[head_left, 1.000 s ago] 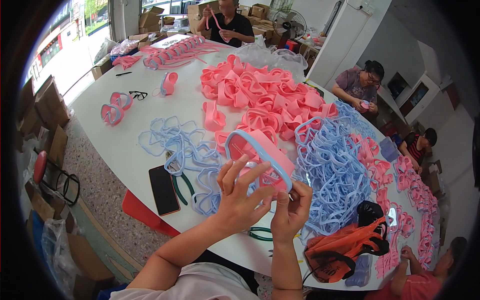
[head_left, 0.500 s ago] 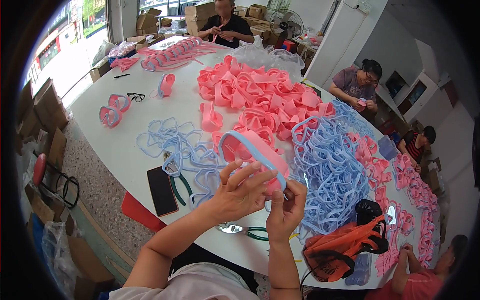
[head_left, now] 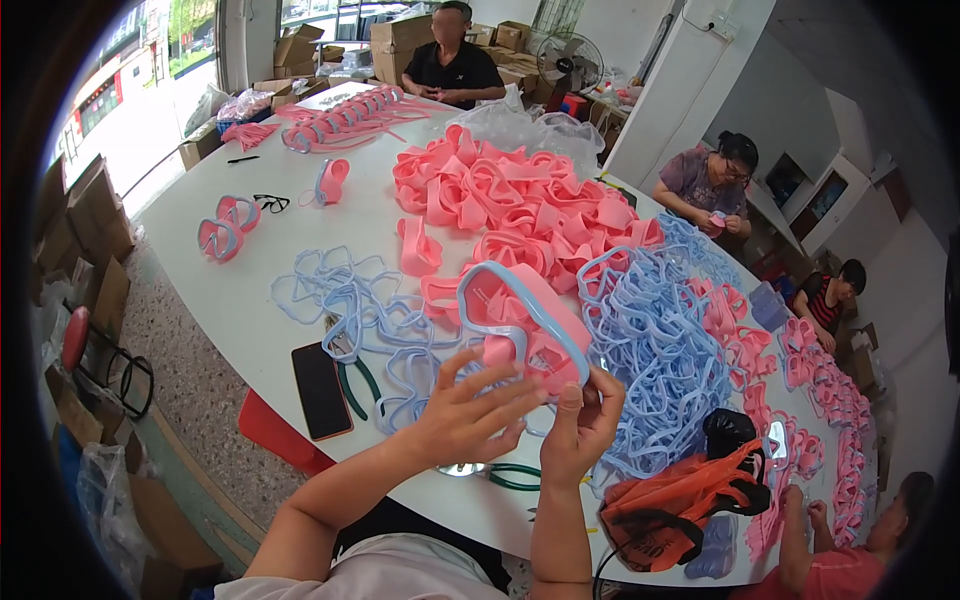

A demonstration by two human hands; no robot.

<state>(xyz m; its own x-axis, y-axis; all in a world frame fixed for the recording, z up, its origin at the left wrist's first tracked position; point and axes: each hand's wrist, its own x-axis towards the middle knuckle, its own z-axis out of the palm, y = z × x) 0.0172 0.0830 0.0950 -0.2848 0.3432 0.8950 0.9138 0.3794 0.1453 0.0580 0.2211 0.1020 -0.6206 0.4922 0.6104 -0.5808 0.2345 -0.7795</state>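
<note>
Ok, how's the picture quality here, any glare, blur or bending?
Head view: strong fisheye, the white table edge curves and black corners ring the frame; daylight from the windows top left washes out that area; the left hand, right hand and pink mask with blue rim look reasonably sharp.

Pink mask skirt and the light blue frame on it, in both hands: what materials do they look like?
Pink mask skirt: looks like soft silicone or rubber, matte; the loose ones in the pink pile curl and flop. Light blue frame: probably harder plastic, smooth with slight sheen, holding its outline. Left hand and right hand grip the lower edge.
</note>
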